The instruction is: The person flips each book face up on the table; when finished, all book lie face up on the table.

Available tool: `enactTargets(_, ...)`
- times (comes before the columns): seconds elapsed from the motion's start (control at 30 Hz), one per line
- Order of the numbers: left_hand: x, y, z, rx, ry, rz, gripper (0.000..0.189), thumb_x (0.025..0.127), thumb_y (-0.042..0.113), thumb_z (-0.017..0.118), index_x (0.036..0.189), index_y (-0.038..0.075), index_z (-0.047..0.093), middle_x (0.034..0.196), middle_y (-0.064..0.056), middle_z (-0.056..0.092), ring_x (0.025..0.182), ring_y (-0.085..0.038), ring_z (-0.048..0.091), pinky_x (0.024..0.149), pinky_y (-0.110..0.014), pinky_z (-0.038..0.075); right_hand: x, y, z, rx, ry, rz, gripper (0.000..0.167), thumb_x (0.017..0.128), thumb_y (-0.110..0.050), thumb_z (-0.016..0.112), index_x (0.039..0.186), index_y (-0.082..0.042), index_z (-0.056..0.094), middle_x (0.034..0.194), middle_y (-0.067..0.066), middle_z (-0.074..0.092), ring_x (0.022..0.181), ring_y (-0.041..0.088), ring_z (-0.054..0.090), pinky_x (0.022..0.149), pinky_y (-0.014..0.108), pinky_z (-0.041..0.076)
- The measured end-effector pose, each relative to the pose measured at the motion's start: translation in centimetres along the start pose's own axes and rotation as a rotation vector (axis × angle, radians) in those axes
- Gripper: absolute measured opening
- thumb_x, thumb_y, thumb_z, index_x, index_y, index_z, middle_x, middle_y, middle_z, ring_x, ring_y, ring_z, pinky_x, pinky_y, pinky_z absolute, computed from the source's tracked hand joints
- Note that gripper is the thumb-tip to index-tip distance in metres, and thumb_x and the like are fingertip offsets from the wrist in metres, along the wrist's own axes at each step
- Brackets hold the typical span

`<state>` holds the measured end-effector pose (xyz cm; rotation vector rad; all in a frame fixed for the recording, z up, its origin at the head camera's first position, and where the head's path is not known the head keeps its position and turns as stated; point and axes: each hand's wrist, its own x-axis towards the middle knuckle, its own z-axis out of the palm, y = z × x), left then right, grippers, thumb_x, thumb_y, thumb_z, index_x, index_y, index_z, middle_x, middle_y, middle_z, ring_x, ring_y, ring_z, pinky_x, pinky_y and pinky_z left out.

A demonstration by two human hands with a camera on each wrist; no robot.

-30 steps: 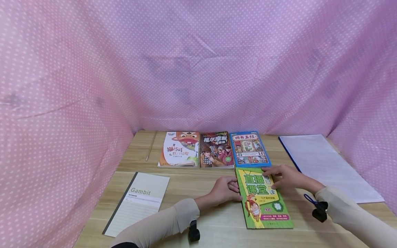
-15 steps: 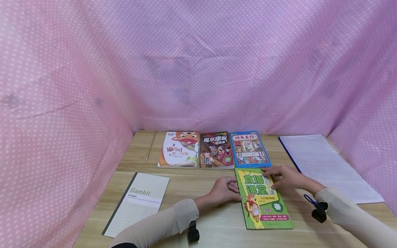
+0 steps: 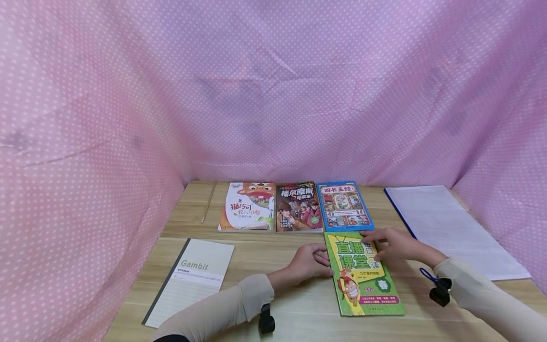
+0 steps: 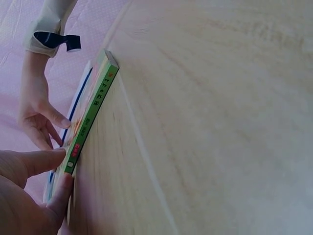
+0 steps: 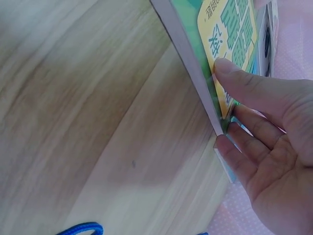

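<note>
A green book (image 3: 372,297) with a yellow panel and a cartoon child on its cover lies on the wooden table, its top edge against a blue-bordered book (image 3: 345,206). My left hand (image 3: 308,262) is at its left side, curled fingers and thumb at the spine (image 4: 93,115). At the upper right corner, my right hand (image 3: 395,246) holds the book, with the thumb (image 5: 227,66) on the cover and the other fingers around the top edge. Part of the cover's upper right is hidden by the right hand.
A dark detective book (image 3: 299,209) and a white book with a red cartoon (image 3: 247,209) complete the back row. A pencil (image 3: 208,203) lies left of them. A Gambit notebook (image 3: 190,280) lies front left, a blue-spined clear folder (image 3: 453,228) right. Pink dotted cloth (image 3: 273,95) surrounds the table.
</note>
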<state>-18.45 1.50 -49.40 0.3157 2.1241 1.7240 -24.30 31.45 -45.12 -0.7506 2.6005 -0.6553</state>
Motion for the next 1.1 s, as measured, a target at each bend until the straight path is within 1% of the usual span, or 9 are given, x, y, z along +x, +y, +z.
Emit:
enactTargets(0.13,0.1,0.0,-0.2,-0.005,-0.013,-0.008,0.062,0.082,0.001,0.083,0.138,-0.005,0.058,0.096,-0.004,0.073,0.084,-0.008,0.071,0.081,-0.026,0.063,0.1,-0.2,-0.2,0.010,-0.010,0.013,0.047,0.082,-0.020,0.085,0.127,-0.015,0.073,0.149,0.021,0.055,0.139,0.051,0.045,0.108,0.065,0.044)
enactTargets(0.2,0.2,0.0,-0.3,-0.007,-0.021,-0.013,0.062,0.082,0.001,0.083,0.138,-0.005,0.057,0.097,-0.005,0.072,0.085,-0.010,0.072,0.080,-0.026,0.063,0.2,-0.3,-0.2,0.006,-0.015,0.002,0.047,0.082,-0.020,0.085,0.127,-0.014,0.073,0.148,0.022,0.055,0.138,0.051,0.046,0.107,0.065,0.045)
enactTargets(0.37,0.4,0.0,-0.9,-0.013,-0.048,-0.026,0.063,0.083,0.001,0.082,0.140,-0.005,0.056,0.100,-0.006,0.073,0.088,-0.012,0.074,0.082,-0.027,0.063,0.6,-0.5,-0.4,0.025,-0.026,-0.009,0.047,0.082,-0.020,0.085,0.127,-0.011,0.072,0.148,0.024,0.054,0.135,0.051,0.049,0.104,0.062,0.049)
enactTargets(0.67,0.5,0.1,-1.9,-0.024,-0.091,-0.039,0.061,0.084,0.001,0.081,0.140,-0.004,0.057,0.103,-0.007,0.072,0.091,-0.013,0.073,0.085,-0.028,0.062,1.0,-1.1,-0.7,0.046,-0.035,0.022,0.046,0.083,-0.016,0.084,0.127,-0.010,0.073,0.147,0.023,0.056,0.135,0.049,0.050,0.104,0.061,0.050)
enactTargets(0.8,0.8,0.0,-2.8,0.038,-0.143,-0.034,0.056,0.086,0.007,0.081,0.137,-0.001,0.060,0.104,-0.004,0.072,0.093,-0.012,0.071,0.087,-0.027,0.061,1.3,-1.3,-0.9,0.054,-0.029,0.007,0.046,0.085,-0.014,0.082,0.129,-0.008,0.071,0.144,0.023,0.059,0.133,0.048,0.053,0.103,0.061,0.051)
enactTargets(0.9,1.0,0.0,-3.6,0.094,-0.180,-0.017,0.051,0.088,0.011,0.079,0.135,0.001,0.062,0.104,-0.002,0.071,0.093,-0.010,0.068,0.086,-0.026,0.060,1.5,-1.5,-1.3,0.060,-0.013,-0.041,0.047,0.086,-0.012,0.080,0.131,-0.004,0.069,0.140,0.024,0.061,0.132,0.048,0.053,0.102,0.063,0.050)
enactTargets(1.0,1.2,0.6,-4.5,0.142,-0.184,0.002,0.047,0.089,0.010,0.078,0.133,0.000,0.063,0.105,-0.005,0.071,0.093,-0.011,0.067,0.084,-0.025,0.060,1.9,-1.8,-1.9,0.056,0.007,-0.078,0.048,0.087,-0.013,0.079,0.132,-0.002,0.067,0.137,0.023,0.064,0.131,0.048,0.054,0.101,0.061,0.052)
enactTargets(1.07,1.4,1.1,-5.2,0.200,-0.178,0.032,0.045,0.090,0.009,0.076,0.132,-0.001,0.064,0.107,-0.008,0.071,0.093,-0.012,0.067,0.084,-0.023,0.059,2.2,-2.3,-2.3,0.041,0.027,-0.080,0.050,0.088,-0.016,0.080,0.134,-0.002,0.066,0.136,0.023,0.064,0.130,0.048,0.055,0.100,0.060,0.052)
enactTargets(1.1,1.6,1.5,-5.5,0.238,-0.168,0.050,0.044,0.090,0.009,0.076,0.131,-0.002,0.064,0.107,-0.009,0.072,0.094,-0.012,0.067,0.084,-0.022,0.059,2.3,-2.5,-2.6,0.034,0.039,-0.064,0.051,0.088,-0.018,0.080,0.135,-0.003,0.065,0.136,0.023,0.064,0.130,0.047,0.056,0.100,0.060,0.053)
